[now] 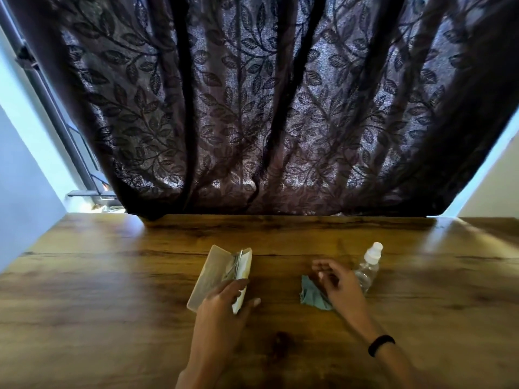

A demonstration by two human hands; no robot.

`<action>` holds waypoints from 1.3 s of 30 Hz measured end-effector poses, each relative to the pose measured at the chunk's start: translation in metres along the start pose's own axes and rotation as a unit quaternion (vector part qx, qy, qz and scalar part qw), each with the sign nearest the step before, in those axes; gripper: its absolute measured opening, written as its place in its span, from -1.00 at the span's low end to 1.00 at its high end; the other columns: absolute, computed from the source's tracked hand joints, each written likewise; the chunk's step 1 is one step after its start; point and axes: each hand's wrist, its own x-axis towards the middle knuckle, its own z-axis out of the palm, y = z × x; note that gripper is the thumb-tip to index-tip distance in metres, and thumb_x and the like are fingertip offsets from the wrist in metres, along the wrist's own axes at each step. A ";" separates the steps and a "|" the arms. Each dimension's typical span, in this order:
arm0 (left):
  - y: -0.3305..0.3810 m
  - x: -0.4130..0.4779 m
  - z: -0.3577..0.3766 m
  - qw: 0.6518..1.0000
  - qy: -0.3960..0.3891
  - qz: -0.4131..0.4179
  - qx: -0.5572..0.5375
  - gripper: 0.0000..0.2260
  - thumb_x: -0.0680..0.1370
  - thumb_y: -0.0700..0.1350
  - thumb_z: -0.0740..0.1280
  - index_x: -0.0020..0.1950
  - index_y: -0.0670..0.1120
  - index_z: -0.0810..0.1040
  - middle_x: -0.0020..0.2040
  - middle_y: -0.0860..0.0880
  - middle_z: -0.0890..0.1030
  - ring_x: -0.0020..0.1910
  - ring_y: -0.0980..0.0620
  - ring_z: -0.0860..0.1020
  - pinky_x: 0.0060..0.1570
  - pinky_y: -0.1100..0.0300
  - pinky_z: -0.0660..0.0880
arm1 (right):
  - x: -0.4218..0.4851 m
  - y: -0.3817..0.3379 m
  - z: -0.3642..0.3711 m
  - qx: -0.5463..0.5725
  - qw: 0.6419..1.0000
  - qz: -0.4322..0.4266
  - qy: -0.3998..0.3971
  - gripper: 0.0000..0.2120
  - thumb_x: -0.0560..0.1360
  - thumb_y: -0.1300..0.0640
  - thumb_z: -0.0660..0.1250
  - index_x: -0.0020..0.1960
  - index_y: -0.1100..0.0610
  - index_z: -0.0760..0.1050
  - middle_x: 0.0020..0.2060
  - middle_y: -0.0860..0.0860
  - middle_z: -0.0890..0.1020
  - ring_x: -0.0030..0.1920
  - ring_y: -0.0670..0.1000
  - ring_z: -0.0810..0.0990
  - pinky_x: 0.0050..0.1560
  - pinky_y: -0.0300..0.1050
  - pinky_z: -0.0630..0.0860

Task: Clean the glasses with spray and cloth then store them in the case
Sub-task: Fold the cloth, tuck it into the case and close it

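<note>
A pale plastic glasses case [213,273] lies open on the wooden table [112,290], its lid leaning left. Thin metal-framed glasses [235,265] rest inside it, partly hidden. My left hand [224,304] grips the near end of the case, thumb out to the right. A crumpled teal cloth [310,294] lies to the right of the case. My right hand [339,282] hovers over the cloth with fingers spread, holding nothing that I can see. A clear spray bottle [368,269] with a white cap stands just behind and right of that hand.
A dark leaf-patterned curtain [266,108] hangs along the table's far edge. A window frame [70,141] and pale wall show at the left. A black band [381,344] circles my right wrist.
</note>
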 end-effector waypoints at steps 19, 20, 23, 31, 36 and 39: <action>0.024 0.049 0.079 0.970 -0.235 0.052 0.037 -0.79 0.57 -0.10 0.22 0.20 0.00 0.48 0.15 0.00 0.58 0.05 0.10 0.55 0.00 0.25 0.52 | -0.017 0.003 0.004 -0.110 0.991 0.079 -0.019 -0.75 0.51 0.21 0.26 0.17 0.06 0.47 0.14 -0.01 0.57 0.15 -0.07 0.51 0.07 -0.29 0.38; 0.024 0.055 0.084 0.969 -0.241 0.046 0.044 -0.78 0.57 -0.11 0.22 0.20 -0.02 0.49 0.15 -0.02 0.58 0.06 0.07 0.56 0.03 0.19 0.53 | -0.016 0.002 0.005 -0.116 0.990 0.081 -0.023 -0.74 0.51 0.22 0.27 0.18 0.07 0.46 0.15 -0.01 0.57 0.16 -0.06 0.51 0.09 -0.27 0.39; 0.030 0.070 0.096 0.966 -0.250 0.032 0.055 -0.79 0.56 -0.12 0.24 0.18 -0.06 0.49 0.14 -0.07 0.59 0.07 0.01 0.56 0.04 0.16 0.53 | -0.014 -0.003 0.005 -0.111 0.989 0.085 -0.041 -0.71 0.48 0.27 0.30 0.18 0.10 0.46 0.10 0.02 0.58 0.14 -0.02 0.53 0.12 -0.24 0.42; 0.032 0.091 0.104 0.945 -0.319 -0.068 -0.036 -0.86 0.47 -0.12 0.37 0.01 -0.09 0.61 0.09 -0.06 0.61 0.02 0.09 0.51 -0.08 0.32 0.40 | -0.021 -0.014 -0.001 0.041 0.994 0.100 -0.027 -0.69 0.44 0.40 0.30 0.13 0.16 0.48 -0.18 0.01 0.57 -0.12 -0.09 0.54 -0.12 -0.32 0.50; 0.034 0.088 0.091 0.917 -0.340 -0.148 -0.148 -0.95 0.53 -0.06 0.30 -0.07 -0.02 0.51 0.08 -0.07 0.55 0.05 0.01 0.49 -0.12 0.23 0.47 | -0.023 -0.019 -0.005 0.110 0.989 0.101 -0.015 -0.67 0.42 0.43 0.30 0.12 0.14 0.46 -0.17 0.03 0.53 -0.15 -0.14 0.50 -0.19 -0.39 0.48; 0.037 0.085 0.083 0.888 -0.358 -0.183 -0.223 -0.85 0.51 0.02 0.31 -0.02 -0.03 0.50 0.00 -0.02 0.56 0.00 0.07 0.51 -0.23 0.30 0.49 | -0.023 -0.022 -0.004 0.125 0.987 0.103 -0.012 -0.65 0.43 0.40 0.30 0.14 0.10 0.45 -0.15 0.00 0.53 -0.12 -0.14 0.50 -0.19 -0.35 0.48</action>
